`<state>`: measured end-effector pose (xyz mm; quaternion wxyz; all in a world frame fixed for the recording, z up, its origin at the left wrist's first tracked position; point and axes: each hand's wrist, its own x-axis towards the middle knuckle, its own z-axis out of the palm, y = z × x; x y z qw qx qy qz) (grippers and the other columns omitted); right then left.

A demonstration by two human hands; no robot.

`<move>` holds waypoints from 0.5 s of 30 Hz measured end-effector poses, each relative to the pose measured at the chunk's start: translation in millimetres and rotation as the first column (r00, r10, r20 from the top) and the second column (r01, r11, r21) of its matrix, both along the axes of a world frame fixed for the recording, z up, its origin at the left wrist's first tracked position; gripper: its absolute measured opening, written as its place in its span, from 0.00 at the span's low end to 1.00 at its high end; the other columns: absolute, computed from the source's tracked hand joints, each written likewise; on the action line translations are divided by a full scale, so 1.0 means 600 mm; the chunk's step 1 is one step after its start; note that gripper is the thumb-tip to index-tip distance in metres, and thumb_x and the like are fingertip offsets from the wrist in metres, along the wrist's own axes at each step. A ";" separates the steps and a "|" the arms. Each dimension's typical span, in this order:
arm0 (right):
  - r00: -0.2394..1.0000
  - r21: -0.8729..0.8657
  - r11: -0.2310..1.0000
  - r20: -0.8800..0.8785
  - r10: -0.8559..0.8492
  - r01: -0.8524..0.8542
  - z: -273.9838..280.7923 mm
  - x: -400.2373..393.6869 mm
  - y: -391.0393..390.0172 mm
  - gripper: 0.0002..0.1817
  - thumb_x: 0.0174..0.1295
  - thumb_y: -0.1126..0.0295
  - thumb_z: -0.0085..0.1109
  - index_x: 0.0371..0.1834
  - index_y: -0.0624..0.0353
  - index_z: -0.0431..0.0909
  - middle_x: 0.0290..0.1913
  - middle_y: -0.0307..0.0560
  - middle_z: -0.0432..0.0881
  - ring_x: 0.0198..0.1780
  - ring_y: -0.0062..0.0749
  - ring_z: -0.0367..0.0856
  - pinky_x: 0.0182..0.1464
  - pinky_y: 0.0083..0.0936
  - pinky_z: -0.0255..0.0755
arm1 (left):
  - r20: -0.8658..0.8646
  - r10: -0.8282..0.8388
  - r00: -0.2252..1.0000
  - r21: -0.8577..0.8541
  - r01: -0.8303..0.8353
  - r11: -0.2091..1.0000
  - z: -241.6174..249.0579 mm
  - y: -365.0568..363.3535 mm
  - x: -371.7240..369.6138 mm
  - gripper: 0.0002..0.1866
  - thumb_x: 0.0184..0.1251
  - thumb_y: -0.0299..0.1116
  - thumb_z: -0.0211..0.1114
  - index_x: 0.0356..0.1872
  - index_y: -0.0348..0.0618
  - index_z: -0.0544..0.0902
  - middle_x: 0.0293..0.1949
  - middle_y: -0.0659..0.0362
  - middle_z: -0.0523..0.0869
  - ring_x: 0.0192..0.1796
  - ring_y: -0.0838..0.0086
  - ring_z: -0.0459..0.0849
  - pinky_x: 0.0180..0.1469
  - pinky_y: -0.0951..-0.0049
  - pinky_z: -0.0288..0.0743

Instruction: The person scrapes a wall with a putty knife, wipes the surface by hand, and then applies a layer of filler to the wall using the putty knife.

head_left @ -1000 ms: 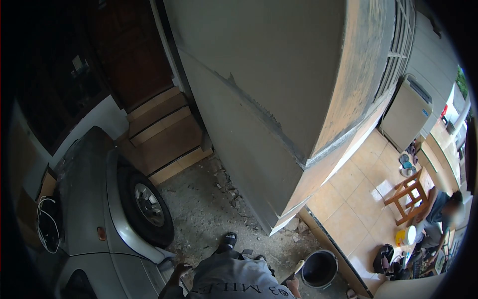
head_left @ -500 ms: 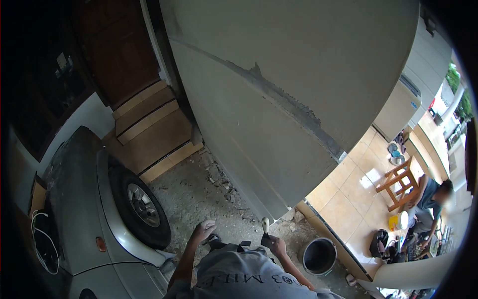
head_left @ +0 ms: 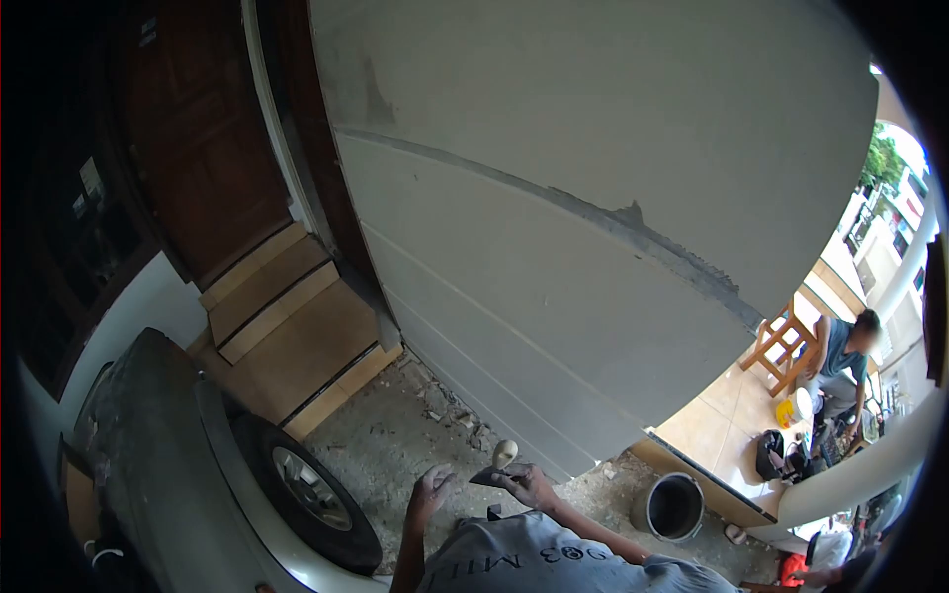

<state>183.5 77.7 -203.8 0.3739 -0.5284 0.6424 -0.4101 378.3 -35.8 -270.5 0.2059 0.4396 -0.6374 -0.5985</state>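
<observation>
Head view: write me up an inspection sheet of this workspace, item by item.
Surface: grey wall crossed by a darker band, ragged along part of its upper edge.
Job's things: trowel with a pale handle and dark blade.
Clutter: rubble along the wall's foot.
Hands: right hand grips the trowel; left hand is beside it, fingers curled, contents unclear.
Cables: white cord by the car, only partly seen.
Surroundings: car and steps at left; bucket, stool and another person at right.
</observation>
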 end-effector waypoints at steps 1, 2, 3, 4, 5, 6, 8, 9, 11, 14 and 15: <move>1.000 -0.049 0.999 0.027 0.013 -0.011 -0.005 0.018 -0.009 0.12 0.56 0.63 0.52 0.31 0.63 0.76 0.21 0.47 0.76 0.23 0.23 0.70 0.27 0.23 0.64 | -0.010 -0.028 1.000 -0.033 0.028 0.999 0.020 -0.005 0.009 0.19 0.57 0.32 0.59 0.47 0.32 0.70 0.40 0.50 0.79 0.44 0.71 0.78 0.46 0.75 0.70; 0.998 -0.097 0.995 0.053 0.024 -0.018 -0.016 0.035 -0.017 0.12 0.56 0.63 0.52 0.32 0.62 0.77 0.22 0.48 0.76 0.22 0.26 0.70 0.25 0.24 0.64 | -0.021 -0.060 0.998 -0.066 0.058 0.996 0.030 -0.017 0.022 0.18 0.57 0.32 0.58 0.47 0.32 0.70 0.40 0.51 0.80 0.44 0.71 0.78 0.46 0.75 0.70; 0.997 -0.145 0.989 0.071 0.032 -0.022 -0.008 0.049 -0.031 0.12 0.56 0.63 0.51 0.33 0.61 0.77 0.22 0.49 0.75 0.20 0.28 0.71 0.24 0.25 0.63 | -0.072 -0.088 0.993 -0.043 0.085 0.995 0.025 -0.035 0.037 0.18 0.57 0.31 0.58 0.46 0.32 0.70 0.40 0.51 0.79 0.44 0.71 0.78 0.46 0.75 0.70; 0.988 -0.081 0.996 0.148 0.043 -0.031 0.024 0.062 -0.034 0.12 0.57 0.64 0.51 0.34 0.61 0.77 0.23 0.47 0.76 0.22 0.26 0.71 0.26 0.25 0.65 | -0.131 -0.114 0.985 -0.015 0.113 0.993 0.012 -0.045 0.048 0.17 0.57 0.31 0.58 0.46 0.32 0.70 0.41 0.52 0.79 0.44 0.71 0.78 0.46 0.76 0.69; 0.984 -0.024 0.999 0.170 0.045 -0.041 0.023 0.066 -0.039 0.12 0.57 0.64 0.51 0.34 0.61 0.77 0.23 0.46 0.77 0.23 0.25 0.71 0.28 0.24 0.65 | -0.194 -0.136 0.972 0.014 0.141 0.990 0.002 -0.055 0.054 0.17 0.58 0.30 0.58 0.46 0.32 0.71 0.41 0.52 0.79 0.45 0.71 0.77 0.46 0.76 0.69; 0.980 0.034 0.998 0.191 0.048 -0.056 0.021 0.071 -0.040 0.12 0.57 0.64 0.51 0.35 0.61 0.77 0.24 0.46 0.77 0.23 0.24 0.72 0.29 0.23 0.66 | -0.236 -0.150 0.960 0.046 0.165 0.985 0.002 -0.065 0.060 0.16 0.57 0.28 0.57 0.46 0.33 0.71 0.42 0.53 0.78 0.45 0.72 0.77 0.48 0.76 0.69; 0.967 0.076 0.995 0.251 0.042 -0.063 0.031 0.067 -0.063 0.12 0.57 0.65 0.51 0.35 0.62 0.77 0.25 0.45 0.77 0.27 0.20 0.72 0.33 0.20 0.66 | -0.317 -0.168 0.933 0.104 0.210 0.972 0.006 -0.088 0.068 0.14 0.57 0.24 0.56 0.46 0.34 0.71 0.43 0.54 0.77 0.44 0.73 0.77 0.50 0.76 0.68; 0.969 0.065 0.996 0.245 0.041 -0.058 0.029 0.063 -0.075 0.11 0.57 0.65 0.51 0.35 0.62 0.77 0.25 0.45 0.78 0.28 0.19 0.72 0.33 0.20 0.66 | -0.356 -0.139 0.924 0.160 0.206 0.965 0.002 -0.094 0.065 0.14 0.57 0.23 0.56 0.46 0.34 0.71 0.42 0.55 0.78 0.44 0.74 0.77 0.49 0.76 0.68; 0.969 0.041 0.997 0.241 0.047 -0.058 0.023 0.054 -0.099 0.11 0.57 0.66 0.51 0.36 0.62 0.77 0.26 0.43 0.78 0.29 0.18 0.72 0.33 0.19 0.66 | -0.419 -0.066 0.906 0.269 0.193 0.944 -0.005 -0.107 0.059 0.15 0.56 0.22 0.56 0.46 0.34 0.71 0.41 0.55 0.78 0.42 0.74 0.77 0.49 0.77 0.69; 0.946 0.092 0.995 0.324 0.002 -0.034 0.022 0.043 -0.155 0.10 0.56 0.66 0.52 0.35 0.61 0.78 0.26 0.38 0.78 0.30 0.17 0.72 0.34 0.18 0.67 | -0.404 -0.040 0.914 0.226 0.142 0.964 -0.039 -0.138 0.036 0.12 0.57 0.27 0.57 0.42 0.33 0.74 0.37 0.55 0.79 0.41 0.76 0.77 0.43 0.80 0.69; 0.942 0.081 0.997 0.336 -0.011 -0.018 0.015 0.042 -0.175 0.10 0.56 0.66 0.52 0.35 0.61 0.78 0.26 0.38 0.78 0.30 0.17 0.72 0.35 0.18 0.67 | -0.306 -0.076 0.949 0.162 0.130 0.978 -0.034 -0.160 0.034 0.11 0.57 0.27 0.57 0.40 0.33 0.75 0.35 0.55 0.79 0.40 0.77 0.77 0.42 0.80 0.69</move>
